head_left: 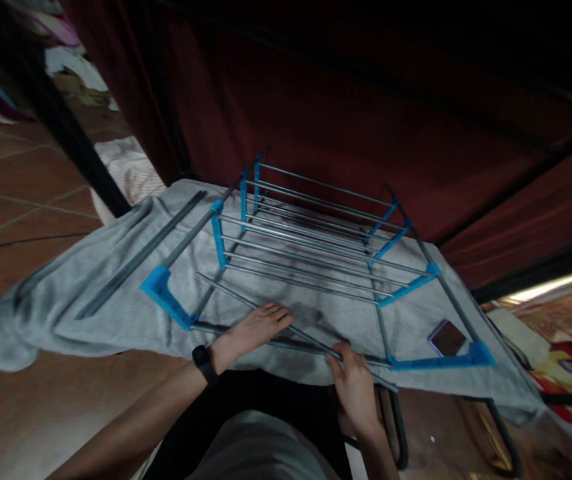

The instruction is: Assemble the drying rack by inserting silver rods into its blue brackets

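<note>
A thin grey metal rod [231,292] slants across the near side of a shoe-rack-like frame [306,233], made of metal tubes and blue plastic brackets. My left hand [259,327] lies over the rod near its middle, palm down, fingers bent around it and partly hidden. Farther right, my right hand [353,380] grips the same rod between thumb and fingers, close to its right end. Just in front of my body, the rod crosses the frame's nearest tube. Blue corner brackets [169,300] stand at the near left, and another blue bracket [446,360] sits at the near right.
Beneath the frame is a surface covered by a grey cloth [131,260]. Two loose grey tubes [141,257] lie along its left side. A phone [447,339] rests inside the right end. Dark red curtains [316,107] hang behind, and a black post [66,127] rises at left.
</note>
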A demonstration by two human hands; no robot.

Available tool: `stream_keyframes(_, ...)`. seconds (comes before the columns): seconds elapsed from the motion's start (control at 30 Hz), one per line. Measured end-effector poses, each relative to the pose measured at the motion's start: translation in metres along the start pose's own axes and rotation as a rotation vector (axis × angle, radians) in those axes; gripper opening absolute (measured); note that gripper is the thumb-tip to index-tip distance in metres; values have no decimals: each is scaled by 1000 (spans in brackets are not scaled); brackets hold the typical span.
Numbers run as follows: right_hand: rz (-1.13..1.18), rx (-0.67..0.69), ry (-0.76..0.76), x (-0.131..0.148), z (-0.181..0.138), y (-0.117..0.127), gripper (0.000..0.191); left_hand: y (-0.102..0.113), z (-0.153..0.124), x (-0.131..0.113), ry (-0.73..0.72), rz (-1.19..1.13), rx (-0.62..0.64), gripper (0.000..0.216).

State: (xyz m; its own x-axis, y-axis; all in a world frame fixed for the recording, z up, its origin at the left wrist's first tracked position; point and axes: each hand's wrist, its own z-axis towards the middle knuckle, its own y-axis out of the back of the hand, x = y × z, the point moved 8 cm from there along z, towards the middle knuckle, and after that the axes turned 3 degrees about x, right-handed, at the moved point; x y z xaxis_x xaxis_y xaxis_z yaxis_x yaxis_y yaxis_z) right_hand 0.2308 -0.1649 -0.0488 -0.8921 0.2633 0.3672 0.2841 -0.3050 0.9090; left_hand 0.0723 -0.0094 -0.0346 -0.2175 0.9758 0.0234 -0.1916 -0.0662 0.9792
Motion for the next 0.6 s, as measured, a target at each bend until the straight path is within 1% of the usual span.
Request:
stream_keyframes(0.1, -12, -27, 31, 24, 17, -2, 16, -10, -4, 10, 24, -81, 21, 45)
stream_keyframes(0.17, 4, -81, 52, 36, 26, 3, 16, -13, -7, 22, 52, -130, 28, 45)
stream_keyframes(0.23, 63, -164, 68, 41, 31, 14, 22, -10, -10, 36, 83, -153, -8, 41)
stream_keyframes(0.3, 164, -259, 45, 39, 30, 24, 26, -5, -12, 51, 119, -164, -59, 33)
stream_keyframes(0.37, 285, -354, -39, 26, 25, 30, 23, -1, -12, 64, 145, -164, -95, 28)
stream_keyframes(0.43, 420, -428, -180, 5, 18, 28, 16, -2, -11, 71, 154, -152, -113, 29)
stream_keyframes(0.53, 695, -480, -457, -32, 12, 8, 15, -6, -8, 76, 167, -135, -132, 32)
stream_keyframes(0.6, 961, -480, -628, -52, 12, -12, 20, -11, -5, 74, 172, -124, -122, 33)
